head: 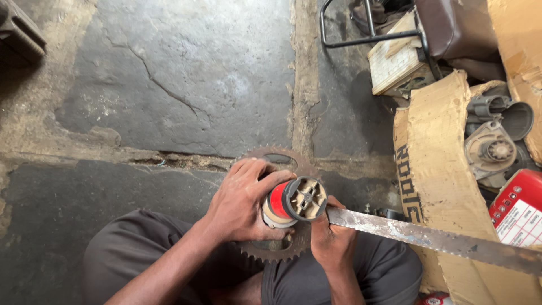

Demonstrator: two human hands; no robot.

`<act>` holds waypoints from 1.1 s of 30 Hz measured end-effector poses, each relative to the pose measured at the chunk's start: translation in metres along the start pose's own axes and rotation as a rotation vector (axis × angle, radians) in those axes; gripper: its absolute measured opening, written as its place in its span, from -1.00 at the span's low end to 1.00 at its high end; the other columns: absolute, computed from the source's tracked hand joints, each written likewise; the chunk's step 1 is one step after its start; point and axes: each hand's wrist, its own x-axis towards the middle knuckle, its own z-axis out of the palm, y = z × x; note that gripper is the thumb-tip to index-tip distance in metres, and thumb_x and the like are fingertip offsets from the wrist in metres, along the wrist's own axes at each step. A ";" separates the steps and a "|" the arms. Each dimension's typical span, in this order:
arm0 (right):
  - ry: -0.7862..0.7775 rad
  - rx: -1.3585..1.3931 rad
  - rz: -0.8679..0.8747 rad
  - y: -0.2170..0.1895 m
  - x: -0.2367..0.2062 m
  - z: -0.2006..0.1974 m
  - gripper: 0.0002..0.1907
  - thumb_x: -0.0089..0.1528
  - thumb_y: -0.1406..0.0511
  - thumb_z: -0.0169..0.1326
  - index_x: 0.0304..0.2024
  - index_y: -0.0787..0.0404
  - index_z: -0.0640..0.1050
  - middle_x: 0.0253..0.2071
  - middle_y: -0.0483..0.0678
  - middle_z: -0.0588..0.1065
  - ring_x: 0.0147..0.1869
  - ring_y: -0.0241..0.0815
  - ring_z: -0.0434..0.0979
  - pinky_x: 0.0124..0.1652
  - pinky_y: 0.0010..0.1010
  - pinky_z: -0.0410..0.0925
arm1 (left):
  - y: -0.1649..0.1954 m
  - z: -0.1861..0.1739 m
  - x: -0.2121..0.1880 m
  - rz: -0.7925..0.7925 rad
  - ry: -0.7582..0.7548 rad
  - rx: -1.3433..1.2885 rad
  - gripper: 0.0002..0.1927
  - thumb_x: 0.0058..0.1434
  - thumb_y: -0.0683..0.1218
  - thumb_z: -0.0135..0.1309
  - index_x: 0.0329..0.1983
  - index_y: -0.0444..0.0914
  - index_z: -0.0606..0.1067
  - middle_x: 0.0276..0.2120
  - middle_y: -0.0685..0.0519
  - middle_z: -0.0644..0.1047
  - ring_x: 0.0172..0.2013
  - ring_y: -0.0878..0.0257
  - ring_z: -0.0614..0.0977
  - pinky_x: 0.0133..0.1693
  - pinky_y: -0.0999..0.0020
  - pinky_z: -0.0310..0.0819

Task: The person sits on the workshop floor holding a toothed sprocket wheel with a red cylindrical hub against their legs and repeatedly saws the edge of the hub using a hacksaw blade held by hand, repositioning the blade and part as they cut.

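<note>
Both knees up, sprocket wedged between them, blade right by your knuckles

Your left hand [240, 200] is wrapped round a red-and-beige cylindrical part [293, 200] with a grey ribbed cap, pressing it onto the rusty toothed sprocket [271, 248] that sits in your lap over the cracked stone floor [169, 85]. Your right hand [330, 240] is clenched on the end of a long rusty saw blade [429, 237], which runs off to the right past the cardboard [440, 169]. My guess at the trouble: bare grip on a blade means a slip rakes teeth across your left fingers, and nothing clamps that cylinder, so it could roll off the sprocket.
</note>
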 end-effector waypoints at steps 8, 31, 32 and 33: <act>0.062 -0.061 0.028 -0.021 -0.012 0.007 -0.75 0.33 0.32 -0.01 -0.04 0.33 0.59 -0.35 -0.04 0.60 -0.24 -0.24 0.65 0.01 -0.34 0.39 | -0.010 0.009 -0.001 0.048 -0.031 -0.017 0.04 -0.30 0.34 0.42 0.24 -0.20 0.43 0.00 -0.08 0.58 0.22 -0.08 0.52 0.35 -0.14 0.09; 0.274 0.230 0.176 0.018 -0.024 0.013 -0.74 0.38 0.29 0.00 -0.22 0.40 0.57 -0.56 -0.09 0.45 -0.58 -0.33 0.34 -0.54 -0.44 0.15 | -0.007 0.006 -0.004 0.022 -0.029 0.037 0.04 -0.33 0.39 0.37 0.22 -0.17 0.44 -0.07 0.01 0.58 0.10 0.08 0.57 0.14 -0.07 0.13; 0.246 0.219 0.111 0.021 -0.024 0.012 -0.74 0.39 0.28 -0.01 -0.22 0.39 0.56 -0.53 -0.12 0.44 -0.54 -0.37 0.34 -0.52 -0.48 0.16 | -0.006 0.006 -0.004 0.033 -0.020 0.026 0.04 -0.31 0.39 0.37 0.23 -0.18 0.44 -0.06 0.01 0.58 0.11 0.08 0.57 0.15 -0.07 0.13; 0.219 0.207 0.046 0.025 -0.021 0.011 -0.74 0.41 0.28 -0.02 -0.22 0.38 0.55 -0.50 -0.14 0.44 -0.51 -0.41 0.34 -0.50 -0.52 0.17 | -0.006 0.007 -0.005 0.045 -0.010 0.016 0.04 -0.30 0.40 0.37 0.24 -0.18 0.43 -0.04 0.01 0.58 0.12 0.08 0.57 0.16 -0.07 0.13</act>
